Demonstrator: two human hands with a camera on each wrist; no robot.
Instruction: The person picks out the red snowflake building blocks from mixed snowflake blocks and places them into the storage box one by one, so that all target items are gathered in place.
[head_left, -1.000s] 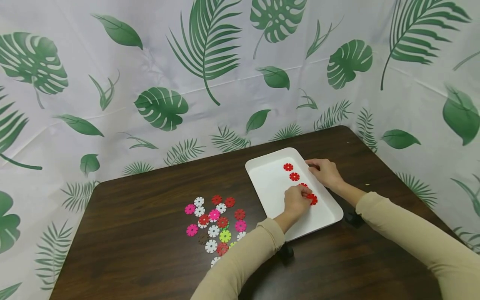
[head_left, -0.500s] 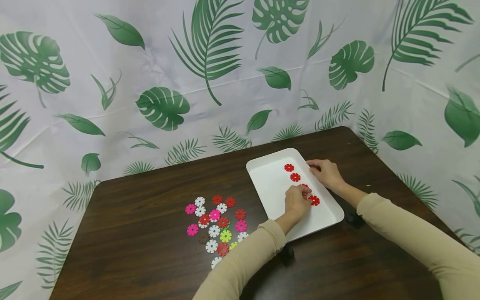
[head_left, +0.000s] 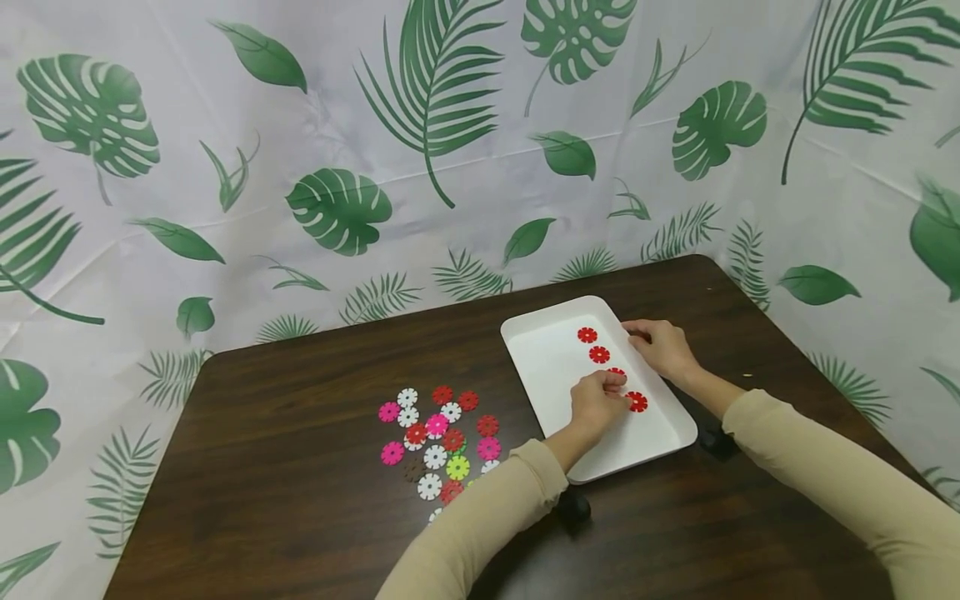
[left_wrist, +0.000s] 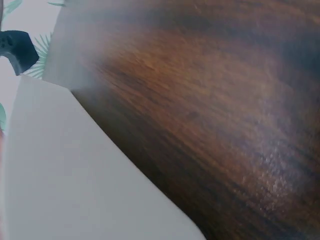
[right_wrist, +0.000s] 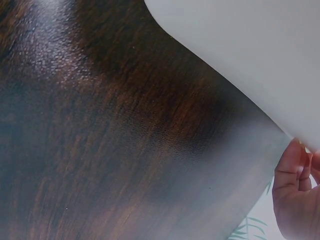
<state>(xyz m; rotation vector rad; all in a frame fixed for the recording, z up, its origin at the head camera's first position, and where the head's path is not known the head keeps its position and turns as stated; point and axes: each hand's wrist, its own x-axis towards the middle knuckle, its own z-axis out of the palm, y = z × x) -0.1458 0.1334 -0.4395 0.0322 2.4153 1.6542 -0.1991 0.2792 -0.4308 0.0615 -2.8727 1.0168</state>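
A white rectangular tray (head_left: pixel 536 392) lies on the dark wooden table, with several red notched discs (head_left: pixel 599 355) in a slanting row along its right half. My left hand (head_left: pixel 596 404) is over the tray, its thumb and fingers parted beside the nearest red disc (head_left: pixel 637 402); the fingers partly cover the disc behind it. At the tray's far right side my right hand (head_left: pixel 667 350) pinches the rim. In the right wrist view, thumb and fingers (right_wrist: pixel 287 167) grip the pale tray edge (right_wrist: pixel 240 60). The left wrist view shows mostly tray wall (left_wrist: pixel 85 170), the left hand nearly out of sight.
Left of the tray, several loose notched discs lie scattered in white, pink (head_left: pixel 392 453), red, brown and yellow-green (head_left: pixel 457 467), some overlapping. My left sleeve (head_left: pixel 480 517) hides part of this group. A leaf-patterned cloth (head_left: pixel 337 275) hangs behind the table (head_left: pixel 285 467).
My left fingers have drawn back slightly left from the nearest red disc, which now shows more fully on the tray. The right hand keeps its grip; the whole view has shifted a little.
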